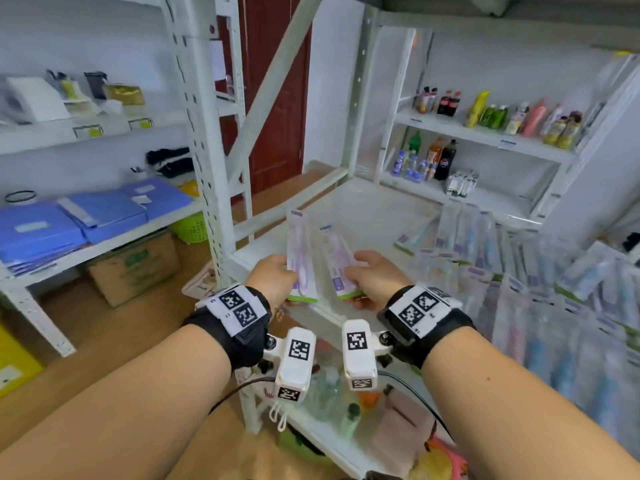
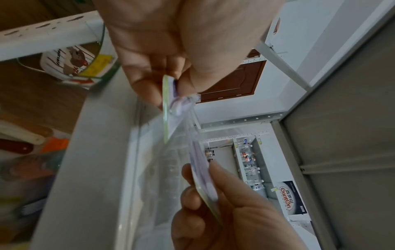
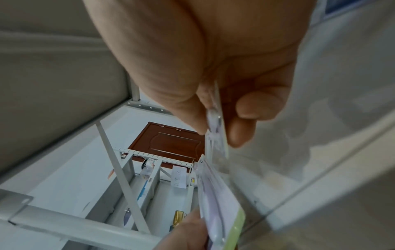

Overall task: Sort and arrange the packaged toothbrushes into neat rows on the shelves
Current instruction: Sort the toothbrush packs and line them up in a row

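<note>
Two purple toothbrush packs are in hand, one each. The left hand [image 1: 273, 278] pinches the left pack [image 1: 300, 258] by its green bottom edge, thumb on one face and fingers behind; the right hand [image 1: 375, 280] pinches the right pack [image 1: 337, 261] the same way. Both packs stand nearly upright, tops tilted away, side by side and just apart, held over the front edge of the white shelf [image 1: 363, 216].

The shelf's left and middle stretch, from the front edge back to the rear rail, lies bare, bounded on the left by the perforated upright [image 1: 207, 161] and a diagonal brace [image 1: 273, 81]. The right end is crowded: a heap of packaged toothbrushes [image 1: 540, 278], blue and purple, overlapping and spilling to the front right corner; motion blur makes them too smeared to count, perhaps a few dozen. One lone pack [image 1: 414, 237] lies flat just left of the heap.
</note>
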The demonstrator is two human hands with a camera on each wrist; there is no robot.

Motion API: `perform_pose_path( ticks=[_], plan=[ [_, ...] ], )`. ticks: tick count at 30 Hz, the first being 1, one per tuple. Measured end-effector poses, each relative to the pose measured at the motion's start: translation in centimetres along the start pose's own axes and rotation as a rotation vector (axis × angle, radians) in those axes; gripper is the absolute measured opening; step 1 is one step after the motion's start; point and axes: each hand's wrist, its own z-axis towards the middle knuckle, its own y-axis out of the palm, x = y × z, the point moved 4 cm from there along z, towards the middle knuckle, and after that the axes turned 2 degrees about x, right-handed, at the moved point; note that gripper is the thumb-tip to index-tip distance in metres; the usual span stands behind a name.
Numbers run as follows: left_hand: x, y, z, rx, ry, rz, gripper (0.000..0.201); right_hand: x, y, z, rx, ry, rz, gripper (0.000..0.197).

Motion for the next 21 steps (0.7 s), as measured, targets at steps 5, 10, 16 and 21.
perform_pose_path(
  ticks=[5, 10, 16, 21],
  plan=[
    [-1.7, -0.6, 2.0, -0.097, -0.072, -0.014, 0.028, -0.1, 1.3, 0.8, 0.022, -0.071, -0.248, 0.056],
    [-2.3, -0.6, 3.0, -0.151, -0.056, 0.06, 0.042, 0.2, 1.7, 0.8, 0.002, -0.092, -0.364, 0.058],
    [-2.5, -0.8, 3.6, -0.179, -0.025, 0.181, 0.052, 0.4, 1.5, 0.6, -0.016, -0.086, -0.387, 0.056],
    [-2.3, -1.0, 3.4, -0.201, -0.014, 0.215, 0.057, 0.4, 1.2, 0.2, -0.01, -0.079, -0.36, 0.053]
  ],
)
